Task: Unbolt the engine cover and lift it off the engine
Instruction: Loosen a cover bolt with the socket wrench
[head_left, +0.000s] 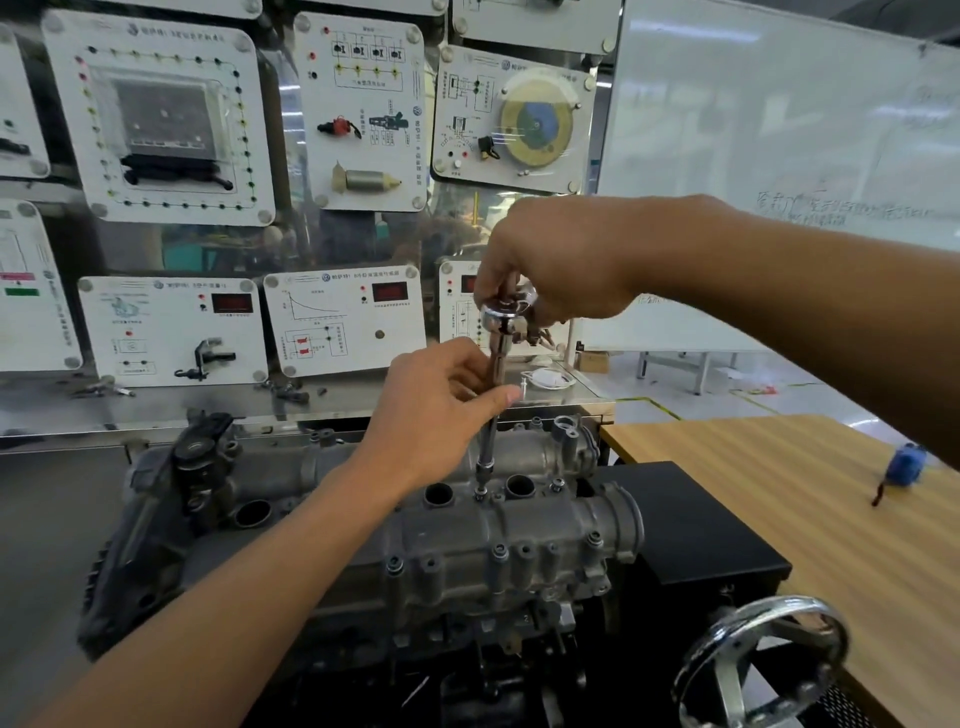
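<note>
A head-worn view looks down at a grey metal engine cover (457, 551) that sits bolted on top of an engine in the lower middle of the picture. Both bare arms reach in over it. The right hand (561, 265) comes from the right, held high, its fingers curled down around the shiny head of a ratchet (506, 314). A slim extension bar (487, 441) runs straight down from the ratchet to a bolt (480, 491) on the upper face of the cover, between two round openings. The left hand (436, 410) grips the bar partway up, fingers wrapped around it and the thumb lying along it. A chrome handwheel (763, 660) stands at the lower right. A wooden table (753, 519) beside the engine holds a small blue object (904, 465). White display panels (171, 119) cover the wall behind
</note>
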